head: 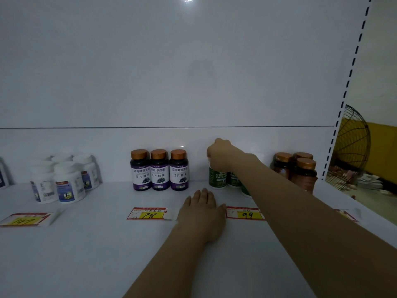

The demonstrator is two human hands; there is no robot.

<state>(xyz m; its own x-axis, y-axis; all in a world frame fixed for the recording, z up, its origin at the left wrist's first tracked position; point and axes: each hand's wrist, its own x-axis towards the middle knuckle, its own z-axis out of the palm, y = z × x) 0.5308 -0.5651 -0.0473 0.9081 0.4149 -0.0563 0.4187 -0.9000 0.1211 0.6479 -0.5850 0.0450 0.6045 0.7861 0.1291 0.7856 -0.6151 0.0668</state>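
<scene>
My right hand (221,154) reaches to the back of a white shelf (86,244) and grips the top of a green bottle with a white cap (217,177), which stands upright. More green bottles (234,179) stand behind my forearm, partly hidden. My left hand (202,211) lies flat on the shelf in front of them, fingers straight, between two price tags.
Three purple-label bottles with copper caps (160,169) stand left of the green ones. White bottles (64,179) are further left, brown bottles (300,168) at the right. Price tags read 78 (148,214), 99 (245,214) and 147 (25,219). A fan grille (352,143) shows past the shelf upright.
</scene>
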